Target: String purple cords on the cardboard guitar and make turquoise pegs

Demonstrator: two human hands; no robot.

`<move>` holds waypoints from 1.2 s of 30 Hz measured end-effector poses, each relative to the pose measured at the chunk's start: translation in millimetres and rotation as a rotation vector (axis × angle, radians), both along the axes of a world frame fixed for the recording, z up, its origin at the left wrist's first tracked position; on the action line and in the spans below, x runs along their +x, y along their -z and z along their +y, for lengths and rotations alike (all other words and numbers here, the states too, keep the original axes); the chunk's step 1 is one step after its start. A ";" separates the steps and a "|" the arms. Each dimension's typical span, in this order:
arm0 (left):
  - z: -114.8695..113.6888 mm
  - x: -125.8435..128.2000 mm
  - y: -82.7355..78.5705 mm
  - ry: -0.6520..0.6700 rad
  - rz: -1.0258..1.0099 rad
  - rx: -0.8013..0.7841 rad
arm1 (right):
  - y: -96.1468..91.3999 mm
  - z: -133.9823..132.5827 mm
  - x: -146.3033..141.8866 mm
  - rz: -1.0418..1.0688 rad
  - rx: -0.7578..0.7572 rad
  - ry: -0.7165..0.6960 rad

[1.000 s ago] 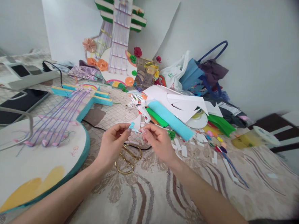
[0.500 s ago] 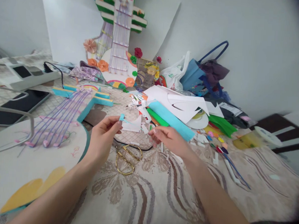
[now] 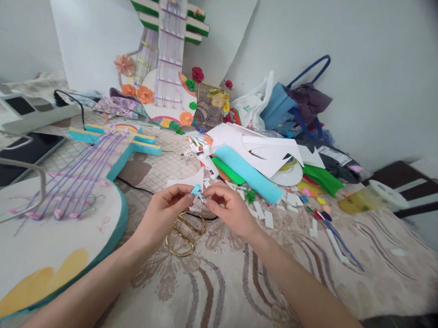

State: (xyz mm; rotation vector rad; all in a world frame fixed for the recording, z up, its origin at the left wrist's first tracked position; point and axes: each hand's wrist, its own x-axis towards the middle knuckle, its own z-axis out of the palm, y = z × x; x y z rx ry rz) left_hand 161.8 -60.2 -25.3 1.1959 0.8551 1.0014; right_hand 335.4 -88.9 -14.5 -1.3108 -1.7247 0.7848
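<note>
Between the fingertips of both hands is a small light-blue curled paper piece (image 3: pixel 196 189), with thin ends sticking out to the right. My left hand (image 3: pixel 168 208) pinches it from the left. My right hand (image 3: pixel 231 208) has thumb and fingers closed on its right-hand ends. Gold-handled scissors (image 3: pixel 181 252) lie on the cloth just below the hands, their blades hidden by my left hand. Beyond the hands, a white glue gun (image 3: pixel 208 167) rests beside a green paper roll and a wide light-blue paper strip (image 3: pixel 253 176).
A guitar-shaped craft (image 3: pixel 108 187) with purple strings lies at left, near a tablet (image 3: pixel 22 157). Another decorated guitar (image 3: pixel 169 57) leans on the wall. White paper sheets (image 3: pixel 239 135), paper scraps (image 3: pixel 268 219) and a blue bag (image 3: pixel 277 110) are at the right. A tub (image 3: pixel 372 198) stands far right.
My right hand has moved left and come up against my left hand, now touching the light-blue piece. My left hand has moved slightly right and down with it. The view has shifted slightly.
</note>
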 end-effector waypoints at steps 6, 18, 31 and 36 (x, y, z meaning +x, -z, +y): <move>1.4 -0.1 2.0 -0.048 -0.029 -0.021 | -5.8 -0.7 6.4 0.178 -0.267 -0.108; -0.2 -0.5 3.4 -0.174 0.186 0.237 | -4.6 -4.0 1.0 0.718 -0.453 -0.036; -5.2 4.3 1.6 -0.058 0.089 0.089 | 8.6 -19.6 -17.4 -0.340 0.365 0.091; -5.1 4.6 1.4 -0.001 0.024 -0.048 | 14.0 -17.8 -14.2 -0.558 0.456 0.138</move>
